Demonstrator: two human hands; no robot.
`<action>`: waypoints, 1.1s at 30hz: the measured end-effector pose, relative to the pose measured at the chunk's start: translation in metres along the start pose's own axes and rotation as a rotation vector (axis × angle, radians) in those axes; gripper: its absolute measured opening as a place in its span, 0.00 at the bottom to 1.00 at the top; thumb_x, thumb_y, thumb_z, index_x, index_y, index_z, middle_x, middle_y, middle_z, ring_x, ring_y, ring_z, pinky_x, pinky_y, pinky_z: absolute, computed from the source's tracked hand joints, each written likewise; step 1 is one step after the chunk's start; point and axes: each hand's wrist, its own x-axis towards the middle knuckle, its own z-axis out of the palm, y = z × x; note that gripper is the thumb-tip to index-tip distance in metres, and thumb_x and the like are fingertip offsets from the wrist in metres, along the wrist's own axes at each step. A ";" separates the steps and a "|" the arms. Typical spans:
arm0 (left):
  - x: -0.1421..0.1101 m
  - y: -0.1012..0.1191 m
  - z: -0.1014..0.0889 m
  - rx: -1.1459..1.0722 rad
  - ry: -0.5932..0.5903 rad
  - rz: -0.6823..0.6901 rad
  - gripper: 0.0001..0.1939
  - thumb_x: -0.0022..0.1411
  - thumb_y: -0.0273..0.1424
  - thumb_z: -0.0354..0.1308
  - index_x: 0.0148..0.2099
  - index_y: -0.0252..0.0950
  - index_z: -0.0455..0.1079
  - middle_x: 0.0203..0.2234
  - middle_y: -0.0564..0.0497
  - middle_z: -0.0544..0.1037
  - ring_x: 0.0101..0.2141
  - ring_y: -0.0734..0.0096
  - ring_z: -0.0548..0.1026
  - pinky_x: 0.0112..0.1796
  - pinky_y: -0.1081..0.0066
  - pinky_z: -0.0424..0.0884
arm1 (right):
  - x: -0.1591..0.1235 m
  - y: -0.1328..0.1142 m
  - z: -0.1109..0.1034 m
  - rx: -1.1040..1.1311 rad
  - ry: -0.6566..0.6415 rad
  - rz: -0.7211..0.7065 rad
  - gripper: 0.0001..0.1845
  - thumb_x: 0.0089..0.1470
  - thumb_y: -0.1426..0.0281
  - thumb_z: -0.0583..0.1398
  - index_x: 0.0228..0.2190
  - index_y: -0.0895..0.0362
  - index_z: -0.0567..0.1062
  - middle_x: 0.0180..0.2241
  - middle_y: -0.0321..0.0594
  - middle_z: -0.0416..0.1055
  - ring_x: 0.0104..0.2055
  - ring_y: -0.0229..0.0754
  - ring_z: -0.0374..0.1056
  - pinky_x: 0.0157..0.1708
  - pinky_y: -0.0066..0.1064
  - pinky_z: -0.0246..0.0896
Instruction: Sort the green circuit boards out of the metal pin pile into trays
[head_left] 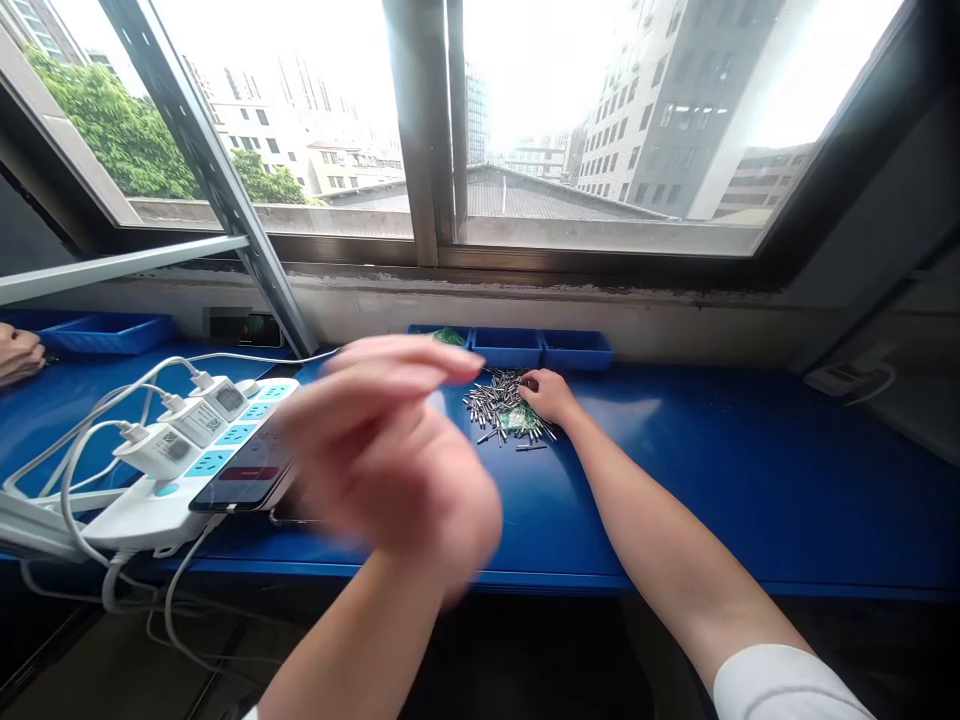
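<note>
A pile of small silvery pop rivets point(487, 402) lies on the blue worktop, with a piece of green-tinted clear plastic bag point(517, 420) among them. My right hand point(550, 396) reaches to the pile's right edge, its fingers curled and touching the rivets. What its fingertips hold, if anything, is hidden. Raised close to the camera, my left hand point(397, 460) is smeared by motion, left of the pile and in front of the phone. Whether it holds anything does not show. One loose rivet point(531, 448) lies at the pile's near side.
Blue bins point(506, 348) stand behind the pile against the wall, green plastic in the left one. A white power strip point(150, 510) with chargers, cables and a phone point(244, 475) occupies the left. Another person's hand point(19, 355) is at the far left, near a blue tray point(112, 335).
</note>
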 end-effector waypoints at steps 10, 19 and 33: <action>-0.036 -0.187 0.052 0.600 -0.814 -0.480 0.15 0.59 0.34 0.53 0.47 0.37 0.73 0.45 0.48 0.77 0.47 0.63 0.73 0.50 0.70 0.67 | 0.002 0.001 0.000 -0.025 0.029 0.050 0.16 0.55 0.69 0.59 0.45 0.61 0.75 0.38 0.45 0.71 0.40 0.43 0.67 0.44 0.29 0.60; -0.073 -0.204 0.045 0.805 -1.127 -0.322 0.20 0.62 0.35 0.46 0.54 0.38 0.69 0.54 0.46 0.70 0.56 0.57 0.65 0.56 0.60 0.59 | 0.007 0.004 0.006 -0.018 -0.019 0.054 0.12 0.56 0.69 0.58 0.40 0.56 0.78 0.39 0.43 0.70 0.41 0.42 0.67 0.44 0.29 0.59; -0.070 -0.201 0.045 0.794 -0.971 -0.481 0.12 0.58 0.33 0.53 0.41 0.40 0.76 0.37 0.46 0.79 0.40 0.61 0.75 0.43 0.69 0.68 | 0.004 0.004 0.004 0.084 0.011 -0.028 0.07 0.54 0.70 0.61 0.35 0.54 0.80 0.35 0.38 0.73 0.38 0.42 0.68 0.41 0.30 0.61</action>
